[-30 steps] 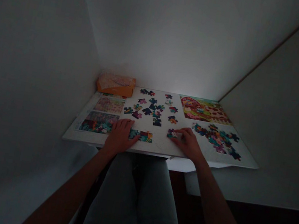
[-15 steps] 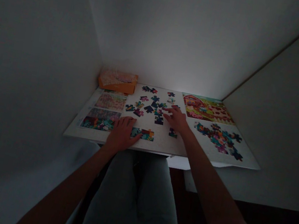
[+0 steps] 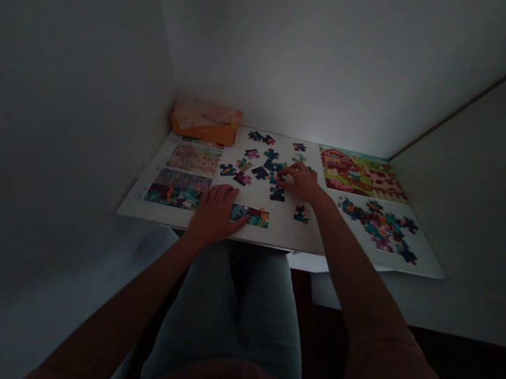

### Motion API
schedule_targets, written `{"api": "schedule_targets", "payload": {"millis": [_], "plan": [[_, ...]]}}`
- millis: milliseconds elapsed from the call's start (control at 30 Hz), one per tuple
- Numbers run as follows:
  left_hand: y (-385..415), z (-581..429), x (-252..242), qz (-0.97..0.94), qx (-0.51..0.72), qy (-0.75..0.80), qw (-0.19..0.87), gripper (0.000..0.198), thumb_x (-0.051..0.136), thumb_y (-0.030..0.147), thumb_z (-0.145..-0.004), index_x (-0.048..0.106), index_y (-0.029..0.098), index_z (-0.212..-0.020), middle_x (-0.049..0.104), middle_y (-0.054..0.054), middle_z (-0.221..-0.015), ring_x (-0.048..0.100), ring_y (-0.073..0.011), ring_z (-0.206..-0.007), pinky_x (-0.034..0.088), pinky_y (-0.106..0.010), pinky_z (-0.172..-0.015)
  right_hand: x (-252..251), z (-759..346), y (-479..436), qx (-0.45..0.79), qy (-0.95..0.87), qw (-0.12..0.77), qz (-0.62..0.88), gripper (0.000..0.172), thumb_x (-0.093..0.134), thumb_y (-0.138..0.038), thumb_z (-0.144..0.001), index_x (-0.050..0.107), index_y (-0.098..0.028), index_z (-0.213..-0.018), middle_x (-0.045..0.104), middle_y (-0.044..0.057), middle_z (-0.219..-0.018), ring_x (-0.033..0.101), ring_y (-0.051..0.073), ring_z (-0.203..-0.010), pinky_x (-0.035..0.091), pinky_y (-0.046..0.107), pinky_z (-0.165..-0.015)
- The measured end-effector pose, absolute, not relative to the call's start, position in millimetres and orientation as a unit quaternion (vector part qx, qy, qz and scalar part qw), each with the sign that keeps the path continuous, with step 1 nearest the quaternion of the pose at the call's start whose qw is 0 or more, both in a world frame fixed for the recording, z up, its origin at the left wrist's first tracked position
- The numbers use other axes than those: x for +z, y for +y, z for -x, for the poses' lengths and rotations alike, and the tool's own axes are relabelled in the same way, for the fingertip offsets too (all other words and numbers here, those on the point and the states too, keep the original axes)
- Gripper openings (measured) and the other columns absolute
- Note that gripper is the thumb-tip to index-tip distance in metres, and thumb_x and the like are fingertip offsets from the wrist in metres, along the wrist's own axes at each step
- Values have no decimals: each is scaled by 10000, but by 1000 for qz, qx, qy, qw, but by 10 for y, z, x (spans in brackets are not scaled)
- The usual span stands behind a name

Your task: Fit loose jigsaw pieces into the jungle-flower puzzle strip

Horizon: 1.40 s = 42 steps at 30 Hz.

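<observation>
My left hand (image 3: 215,212) lies flat with its fingers out, over the joined strip of jigsaw pieces (image 3: 253,217) near the table's front edge. Part of that strip is hidden under the hand. Among the loose pieces in the middle, my right hand (image 3: 301,182) has its thumb and index finger bent together on a dark jigsaw piece, mostly covered by the fingertips. Just below them lies a dark jigsaw piece (image 3: 277,193). Nearer to me, another single piece (image 3: 301,214) lies apart. Pink, teal and dark pieces (image 3: 242,178) are scattered left of my right hand.
An orange box (image 3: 206,123) stands at the back left corner. A printed picture sheet (image 3: 193,159) lies before it. At the back right is a farm picture (image 3: 362,174), with a heap of jigsaw pieces (image 3: 380,225) in front. Walls (image 3: 295,54) close in the table (image 3: 274,235).
The whole view has shifted, so the table sits slightly higher in the picture. The thumb and index finger of my right hand have drawn closer together. My left hand stays on the strip.
</observation>
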State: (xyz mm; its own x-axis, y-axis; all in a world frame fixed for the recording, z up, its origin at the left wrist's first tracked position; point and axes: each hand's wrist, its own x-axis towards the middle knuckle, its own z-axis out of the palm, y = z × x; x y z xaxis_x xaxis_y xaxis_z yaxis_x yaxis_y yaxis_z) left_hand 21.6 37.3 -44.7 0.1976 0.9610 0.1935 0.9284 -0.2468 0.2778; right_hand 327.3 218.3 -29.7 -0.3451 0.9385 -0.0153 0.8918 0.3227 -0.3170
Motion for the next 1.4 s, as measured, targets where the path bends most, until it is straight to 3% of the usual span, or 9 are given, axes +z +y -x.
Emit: {"api": "schedule_targets", "payload": {"millis": [167,300,367,467,600,833,1000,1133,1400], "plan": [[367,-239,-456,-774,156,613,35,634,832,523,-1187,723,244,-1746,719,-228,-1786,658,-503,-1675,538,-716,-1440,-356,-3293,2310,146,-815,91,553,276,961,-368,-1059,930,-271,-1316,785,200,-1611,829,426,-1355,601,696,-1341],[352,-256,-429,-773,143,616,40,658,783,541,-1208,694,197,-1761,705,-249,-1809,638,-493,-1688,504,-699,-1453,-373,-3315,2446,205,-805,129,541,307,1047,-387,-931,842,-273,-1129,872,161,-1324,832,380,-1132,703,588,-1129],[349,-265,-412,-774,144,615,42,671,770,553,-1208,682,192,-1767,701,-256,-1814,629,-494,-1688,495,-698,-1448,-361,-3338,2440,222,-793,164,543,322,1027,-400,-935,795,-283,-1125,886,125,-1160,822,373,-1079,690,577,-1090],[353,-272,-401,-774,147,614,49,673,773,548,-1196,677,198,-1763,696,-261,-1820,618,-504,-1694,478,-705,-1456,-345,-3418,2226,237,-768,246,542,353,977,-561,-1016,790,-295,-1152,879,94,-1094,803,333,-1021,666,521,-1018],[365,-269,-418,-774,150,613,50,704,752,544,-1197,663,148,-1771,673,-291,-1821,592,-513,-1721,450,-693,-1479,-387,-3581,1573,296,-735,335,509,577,924,-792,-1037,834,-325,-1364,845,45,-1029,763,285,-901,643,455,-866],[366,-290,-436,-773,160,612,52,711,734,551,-1193,656,164,-1783,653,-287,-1831,574,-529,-1722,434,-703,-1478,-591,-3644,839,321,-773,269,477,409,893,-629,-1098,967,-299,-1327,914,124,-1283,848,363,-1114,695,562,-1062],[356,-293,-424,-772,159,614,52,730,728,558,-1190,652,147,-1789,645,-292,-1833,554,-528,-1733,393,-705,-1504,-680,-3575,714,171,-817,264,483,332,769,-463,-1231,951,-346,-1482,837,167,-1616,738,444,-1552,528,705,-1338],[357,-281,-409,-772,162,613,57,709,732,567,-1190,662,183,-1782,657,-271,-1833,558,-526,-1726,388,-709,-1500,-719,-3566,535,130,-845,214,472,370,710,-471,-1286,912,-387,-1584,833,139,-1691,703,447,-1578,511,702,-1312],[367,-279,-433,-770,157,616,55,696,702,599,-1204,652,203,-1775,653,-267,-1844,551,-532,-1747,415,-707,-1477,-751,-3532,462,95,-851,193,479,363,669,-475,-1288,921,-408,-1541,832,115,-1691,719,458,-1549,520,701,-1284]]}}
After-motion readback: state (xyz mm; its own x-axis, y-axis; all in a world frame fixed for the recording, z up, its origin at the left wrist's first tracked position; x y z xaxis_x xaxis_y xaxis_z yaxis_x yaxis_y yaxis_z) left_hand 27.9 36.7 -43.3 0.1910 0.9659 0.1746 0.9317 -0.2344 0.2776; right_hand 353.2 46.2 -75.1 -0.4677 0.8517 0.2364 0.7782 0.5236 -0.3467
